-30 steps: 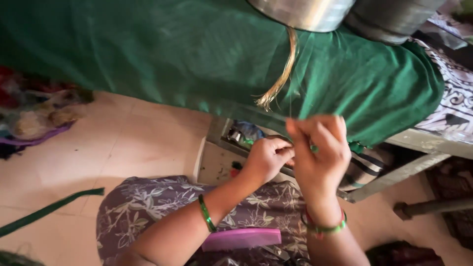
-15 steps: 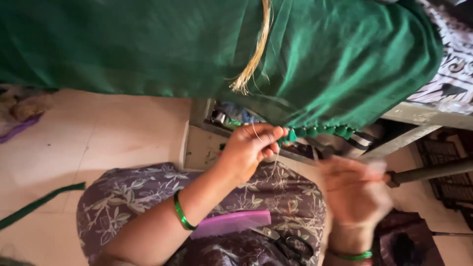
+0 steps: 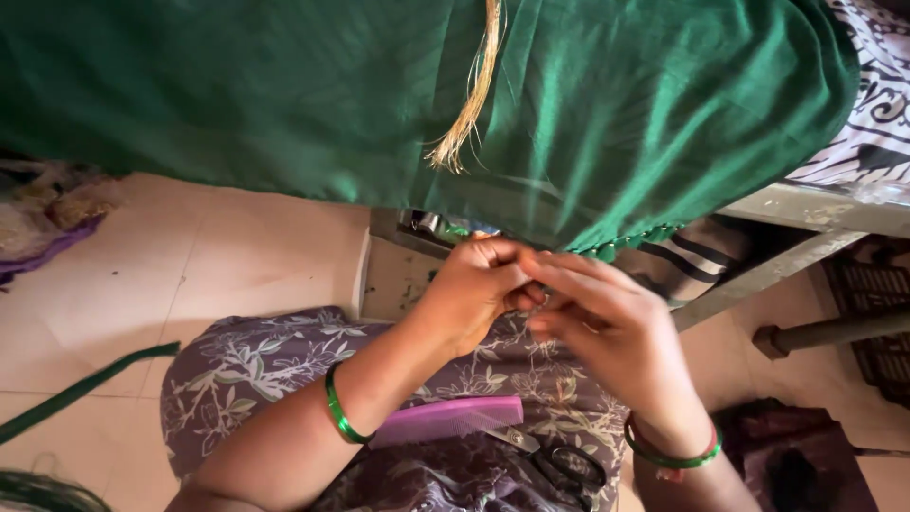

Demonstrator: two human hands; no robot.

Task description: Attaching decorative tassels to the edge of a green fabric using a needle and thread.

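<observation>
- The left hand (image 3: 474, 289) and the right hand (image 3: 607, 322) meet fingertip to fingertip just below the hem of the green cloth (image 3: 379, 95). Both are pinched closed, seemingly on fine thread or the hem's edge, but what sits between the fingers is too small to tell.
- The cloth hangs over the edge of a metal-framed table (image 3: 806, 204), its lower border reaching the hands. A row of small green knotted tassels (image 3: 635, 242) runs along that border, just right of the fingertips.
- By the look of it the work is knotting at the hem. Done well, it would want the left hand holding the edge taut while the right hand draws each twist snug against the last tassel, so the spacing stays even.
- A hank of golden threads (image 3: 469, 104) dangles over the cloth, above and left of the hands: one bundle.
- Bangles: one green bangle (image 3: 336, 417) on the left wrist; green and red bangles (image 3: 673, 450) on the right wrist, at least two.
- On the floral-print lap (image 3: 256, 365) below the hands lie one pink comb (image 3: 445, 420) and one pair of black-handled scissors (image 3: 559, 465), touching or nearly so.
- One green strip (image 3: 85, 389) lies on the tiled floor, well left of the lap.
</observation>
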